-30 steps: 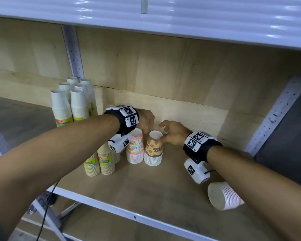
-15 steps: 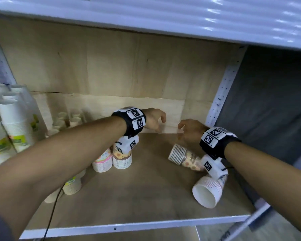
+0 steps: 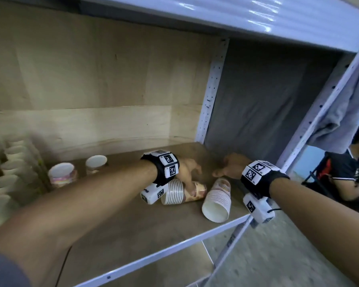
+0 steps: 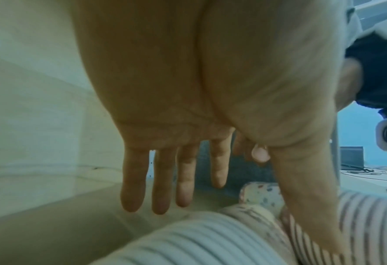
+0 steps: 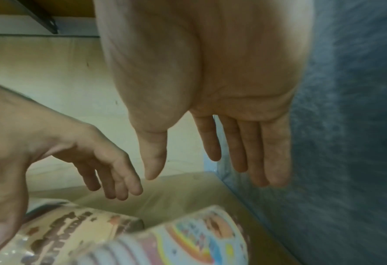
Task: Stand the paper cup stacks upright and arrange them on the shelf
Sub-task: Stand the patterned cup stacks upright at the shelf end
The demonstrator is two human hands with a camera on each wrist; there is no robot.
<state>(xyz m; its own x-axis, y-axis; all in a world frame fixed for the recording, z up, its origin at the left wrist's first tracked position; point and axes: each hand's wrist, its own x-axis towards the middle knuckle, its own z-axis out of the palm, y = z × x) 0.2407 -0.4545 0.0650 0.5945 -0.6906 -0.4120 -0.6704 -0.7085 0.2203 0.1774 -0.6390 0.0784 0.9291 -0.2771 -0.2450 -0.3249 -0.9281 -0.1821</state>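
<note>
The shelf (image 3: 120, 230) is a wooden board in a white metal frame, and most of its stock is in order: white cup stacks (image 3: 10, 172) crowd the far left standing mouth-up, and two patterned stacks (image 3: 63, 175) stand just right of them, presumably set there to keep the row growing rightward. That leaves the right end as the work area, where two stacks lie on their sides. The brown-printed stack (image 3: 182, 193) points its mouth left; the rainbow-printed stack (image 3: 217, 201) lies just beside it, mouth toward the shelf's front edge (close enough to roll off, I judge).

Both arms reach in above these two. The left hand (image 3: 188, 169) hangs over the brown-printed stack with fingers (image 4: 158, 181) straight and spread; its thumb reaches down to the cup wall, seemingly touching, though no grasp has closed. The right hand (image 3: 229, 165) hovers above the rainbow-printed stack's base, fingers (image 5: 240, 143) extended and relaxed, holding nothing, likely poised to take it.
</note>
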